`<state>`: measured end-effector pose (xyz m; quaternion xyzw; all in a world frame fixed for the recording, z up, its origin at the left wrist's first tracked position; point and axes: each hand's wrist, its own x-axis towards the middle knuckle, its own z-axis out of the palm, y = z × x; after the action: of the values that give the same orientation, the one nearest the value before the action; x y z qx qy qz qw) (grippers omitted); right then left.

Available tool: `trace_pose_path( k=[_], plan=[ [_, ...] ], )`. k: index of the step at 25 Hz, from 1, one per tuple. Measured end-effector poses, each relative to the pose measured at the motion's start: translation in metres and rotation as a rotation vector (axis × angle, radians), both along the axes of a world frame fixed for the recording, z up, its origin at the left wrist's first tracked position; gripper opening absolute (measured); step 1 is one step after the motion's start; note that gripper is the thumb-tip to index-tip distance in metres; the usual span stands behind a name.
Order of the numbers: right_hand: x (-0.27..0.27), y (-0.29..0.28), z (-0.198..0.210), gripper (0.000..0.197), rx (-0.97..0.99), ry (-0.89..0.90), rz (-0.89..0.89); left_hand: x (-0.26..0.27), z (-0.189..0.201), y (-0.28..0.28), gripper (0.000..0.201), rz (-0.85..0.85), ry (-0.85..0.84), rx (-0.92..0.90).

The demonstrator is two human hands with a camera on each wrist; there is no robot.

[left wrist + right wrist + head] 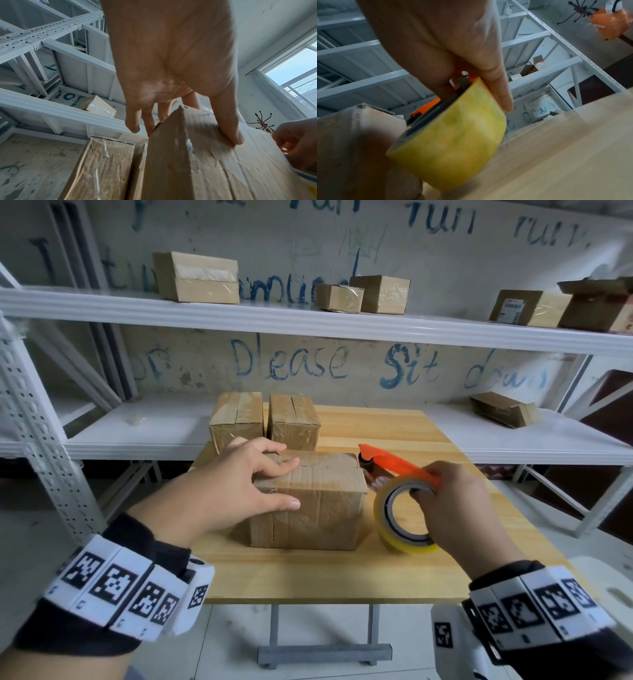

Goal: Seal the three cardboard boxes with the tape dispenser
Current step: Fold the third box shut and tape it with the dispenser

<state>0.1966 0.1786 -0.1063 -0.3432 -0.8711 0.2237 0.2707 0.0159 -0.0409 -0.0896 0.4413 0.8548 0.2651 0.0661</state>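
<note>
Right wrist view is blurred; right hand (459,501) fingers curl through the yellowish tape roll of the orange tape dispenser (404,494), beside the taped nearest box (318,501) under the left hand (239,484) with its straight, spread fingers

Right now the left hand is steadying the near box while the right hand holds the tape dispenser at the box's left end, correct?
Not quite. The left hand does steady the near box, but the right hand holds the tape dispenser at the box's right end, not its left. The head view shows it.
</note>
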Motion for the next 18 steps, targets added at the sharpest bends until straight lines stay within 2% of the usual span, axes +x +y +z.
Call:
trace_pose_path(
  k=[4, 8, 13, 18],
  plan=[
    [-0.003, -0.005, 0.004, 0.012, 0.069, 0.207, 0.041, 0.001, 0.000, -0.001, 0.061, -0.005, -0.001, 0.004],
    [-0.010, -0.014, 0.005, 0.033, 0.271, 0.367, 0.072, 0.003, 0.000, 0.001, 0.062, 0.014, 0.013, -0.024],
    [-0.013, -0.021, 0.016, 0.049, 0.330, 0.544, 0.093, 0.005, 0.000, 0.003, 0.058, 0.001, 0.013, -0.049],
    [-0.029, -0.030, 0.022, 0.051, 0.335, 0.559, 0.213, 0.014, -0.002, 0.010, 0.054, -0.082, -0.060, 0.034]
  ],
)
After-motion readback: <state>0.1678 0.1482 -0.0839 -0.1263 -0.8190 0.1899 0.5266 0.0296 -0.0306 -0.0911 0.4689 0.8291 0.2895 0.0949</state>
